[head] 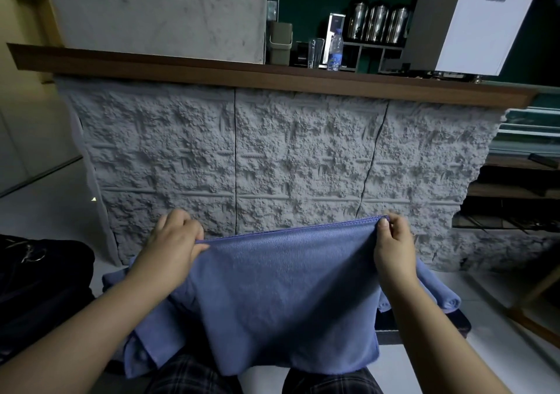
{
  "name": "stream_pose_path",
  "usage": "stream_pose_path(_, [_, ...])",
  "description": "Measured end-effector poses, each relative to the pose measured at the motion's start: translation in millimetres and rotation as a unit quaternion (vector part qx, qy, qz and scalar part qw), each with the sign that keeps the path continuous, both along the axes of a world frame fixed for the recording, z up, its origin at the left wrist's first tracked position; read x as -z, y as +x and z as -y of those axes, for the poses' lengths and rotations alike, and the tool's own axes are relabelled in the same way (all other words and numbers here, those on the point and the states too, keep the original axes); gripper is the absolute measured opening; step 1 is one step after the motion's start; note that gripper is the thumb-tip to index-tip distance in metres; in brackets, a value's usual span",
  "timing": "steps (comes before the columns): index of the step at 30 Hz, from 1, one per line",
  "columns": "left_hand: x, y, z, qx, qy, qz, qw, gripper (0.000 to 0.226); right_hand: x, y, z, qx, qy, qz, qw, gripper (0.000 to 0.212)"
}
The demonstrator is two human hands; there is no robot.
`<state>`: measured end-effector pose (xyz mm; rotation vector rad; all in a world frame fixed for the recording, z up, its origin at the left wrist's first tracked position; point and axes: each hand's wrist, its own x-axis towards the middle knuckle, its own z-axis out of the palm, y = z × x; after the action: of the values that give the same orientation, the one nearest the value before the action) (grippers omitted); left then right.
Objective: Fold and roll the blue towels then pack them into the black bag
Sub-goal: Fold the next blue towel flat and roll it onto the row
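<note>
A rough grey stone-textured counter front (272, 157) fills the view ahead of me, capped by a wooden ledge (272, 75). The black bag (39, 287) sits low at my left. I hold a blue towel (281, 296) up over my lap, its top edge stretched between my hands. My left hand (175, 239) pinches one upper corner, my right hand (392, 242) pinches the other. A rolled blue towel (442, 296) lies behind my right wrist.

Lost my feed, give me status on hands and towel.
Left hand and right hand pinch the blue cloth towel by its top corners, spread out. Black fabric bag at left. Nothing blocking.
</note>
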<state>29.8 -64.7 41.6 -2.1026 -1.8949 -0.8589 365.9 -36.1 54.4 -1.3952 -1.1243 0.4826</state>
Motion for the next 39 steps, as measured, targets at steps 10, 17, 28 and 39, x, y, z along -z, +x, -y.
stream_pose_path(10, [18,-7,0,-0.005,-0.085,0.350,0.933,0.011,14,-4,4,0.007,-0.024,-0.030,0.999,0.014])
stream_pose_path(17, [30,-8,-5,-0.013,-0.096,0.564,0.820,0.017,19,-4,0,0.009,-0.039,-0.045,0.998,0.014])
stream_pose_path(28, [25,12,0,0.020,-0.138,0.744,0.654,0.023,17,-13,-3,0.028,-0.150,-0.016,0.988,0.020])
stream_pose_path(39, [-18,81,66,0.199,-0.162,0.702,0.664,0.017,-2,-69,44,-0.178,-0.099,-0.074,0.976,0.030])
